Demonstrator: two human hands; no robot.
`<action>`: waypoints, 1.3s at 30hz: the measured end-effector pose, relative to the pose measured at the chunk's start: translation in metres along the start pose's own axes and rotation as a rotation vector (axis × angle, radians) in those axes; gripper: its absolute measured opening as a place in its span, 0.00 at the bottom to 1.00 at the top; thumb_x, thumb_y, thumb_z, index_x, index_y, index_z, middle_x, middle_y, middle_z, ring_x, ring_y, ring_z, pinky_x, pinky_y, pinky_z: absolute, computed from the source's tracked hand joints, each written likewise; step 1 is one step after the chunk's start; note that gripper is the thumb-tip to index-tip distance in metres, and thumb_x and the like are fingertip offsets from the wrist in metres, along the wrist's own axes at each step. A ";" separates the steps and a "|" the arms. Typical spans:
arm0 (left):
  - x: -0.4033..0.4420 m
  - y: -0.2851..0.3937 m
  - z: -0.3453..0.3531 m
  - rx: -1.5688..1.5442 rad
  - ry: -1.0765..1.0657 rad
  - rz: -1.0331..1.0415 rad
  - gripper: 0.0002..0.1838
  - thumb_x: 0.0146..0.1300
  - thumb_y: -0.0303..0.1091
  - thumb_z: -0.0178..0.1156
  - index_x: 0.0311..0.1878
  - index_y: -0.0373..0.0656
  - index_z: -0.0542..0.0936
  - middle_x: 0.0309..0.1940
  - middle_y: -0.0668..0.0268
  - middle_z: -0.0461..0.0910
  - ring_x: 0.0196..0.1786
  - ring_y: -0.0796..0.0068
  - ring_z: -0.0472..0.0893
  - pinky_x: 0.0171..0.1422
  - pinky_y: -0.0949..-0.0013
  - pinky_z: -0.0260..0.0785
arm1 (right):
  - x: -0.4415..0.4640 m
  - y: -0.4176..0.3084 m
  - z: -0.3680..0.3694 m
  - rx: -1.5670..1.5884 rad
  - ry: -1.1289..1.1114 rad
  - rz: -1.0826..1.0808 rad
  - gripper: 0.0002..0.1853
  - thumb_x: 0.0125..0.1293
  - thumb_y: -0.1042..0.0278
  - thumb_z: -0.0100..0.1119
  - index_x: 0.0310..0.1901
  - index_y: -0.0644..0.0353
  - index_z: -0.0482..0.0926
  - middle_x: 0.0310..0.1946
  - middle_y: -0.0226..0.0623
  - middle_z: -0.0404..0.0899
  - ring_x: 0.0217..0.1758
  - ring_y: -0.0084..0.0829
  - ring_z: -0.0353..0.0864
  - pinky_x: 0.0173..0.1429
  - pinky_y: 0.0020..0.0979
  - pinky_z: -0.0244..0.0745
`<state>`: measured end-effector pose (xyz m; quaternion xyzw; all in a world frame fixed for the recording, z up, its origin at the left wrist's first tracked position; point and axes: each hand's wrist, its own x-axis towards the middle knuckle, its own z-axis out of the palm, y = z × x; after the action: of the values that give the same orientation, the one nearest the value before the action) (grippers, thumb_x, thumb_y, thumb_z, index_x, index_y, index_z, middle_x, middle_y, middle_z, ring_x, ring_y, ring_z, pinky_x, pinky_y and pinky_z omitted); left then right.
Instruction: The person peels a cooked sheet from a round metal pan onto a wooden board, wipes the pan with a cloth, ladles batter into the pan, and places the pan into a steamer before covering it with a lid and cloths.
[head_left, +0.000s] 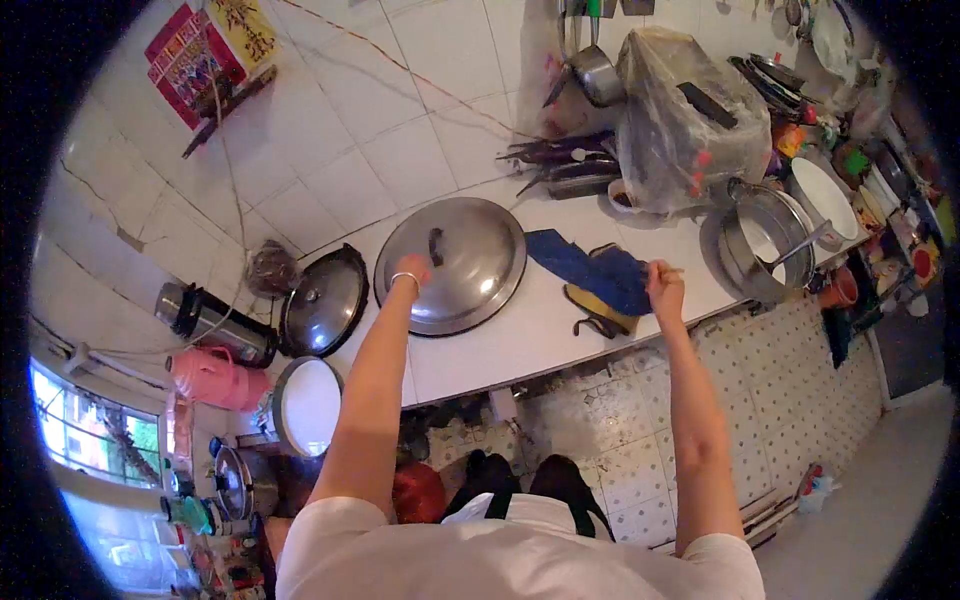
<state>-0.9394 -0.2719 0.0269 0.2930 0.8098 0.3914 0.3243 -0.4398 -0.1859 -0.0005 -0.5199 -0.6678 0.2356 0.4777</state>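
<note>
My left hand [413, 270] is at the left part of a large domed metal lid [465, 265], close to its dark handle; its fingers are too small to make out. The lid lies on the white counter [480, 364]. My right hand [664, 286] has its fingers closed on the right end of a dark blue cloth [590, 268], which stretches left toward the lid. Under and in front of the cloth lies a yellow and dark item [604, 311] with a dark loop.
Left of the lid are a dark lidded pan [323, 300], a white basin [308, 406] and a pink thermos [215, 379]. At right stand a plastic-covered appliance [690, 125] and a metal pot [755, 245]. The counter's front edge borders the tiled floor [740, 400].
</note>
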 end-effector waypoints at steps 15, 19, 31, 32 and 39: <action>0.065 -0.014 0.041 -0.266 0.042 0.063 0.12 0.53 0.31 0.54 0.40 0.35 0.76 0.23 0.61 0.78 0.20 0.70 0.77 0.22 0.69 0.67 | -0.002 -0.027 0.158 0.129 -0.105 -0.281 0.11 0.62 0.64 0.50 0.37 0.62 0.77 0.25 0.31 0.78 0.25 0.19 0.73 0.32 0.21 0.68; 0.085 -0.031 0.035 -0.392 0.089 0.097 0.16 0.45 0.26 0.56 0.41 0.35 0.77 0.19 0.62 0.77 0.20 0.71 0.76 0.26 0.66 0.69 | 0.016 -0.009 0.131 -0.058 -0.055 -0.058 0.07 0.59 0.73 0.50 0.32 0.65 0.78 0.30 0.34 0.77 0.37 0.27 0.75 0.43 0.26 0.69; 0.035 -0.050 -0.209 -0.208 0.283 0.199 0.13 0.54 0.31 0.55 0.43 0.38 0.76 0.23 0.58 0.78 0.22 0.67 0.78 0.34 0.65 0.70 | -0.070 -0.130 0.078 0.757 -0.237 0.433 0.15 0.63 0.58 0.51 0.43 0.61 0.73 0.34 0.34 0.75 0.38 0.24 0.73 0.40 0.24 0.71; 0.031 -0.056 -0.222 -0.134 0.331 0.182 0.14 0.54 0.32 0.55 0.44 0.39 0.76 0.26 0.57 0.78 0.25 0.65 0.79 0.37 0.65 0.70 | -0.077 -0.130 0.080 0.730 -0.237 0.477 0.14 0.63 0.59 0.50 0.43 0.61 0.72 0.34 0.34 0.75 0.38 0.24 0.73 0.41 0.25 0.71; 0.055 -0.122 -0.283 0.043 0.581 0.333 0.17 0.52 0.34 0.58 0.46 0.40 0.74 0.33 0.55 0.78 0.32 0.64 0.79 0.40 0.63 0.70 | -0.129 -0.143 0.103 0.816 -0.315 0.572 0.15 0.62 0.60 0.50 0.42 0.63 0.72 0.31 0.34 0.75 0.32 0.25 0.74 0.43 0.24 0.72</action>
<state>-1.2142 -0.4210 0.0474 0.3041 0.8174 0.4892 0.0051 -0.5975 -0.3355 0.0206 -0.4112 -0.4167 0.6733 0.4517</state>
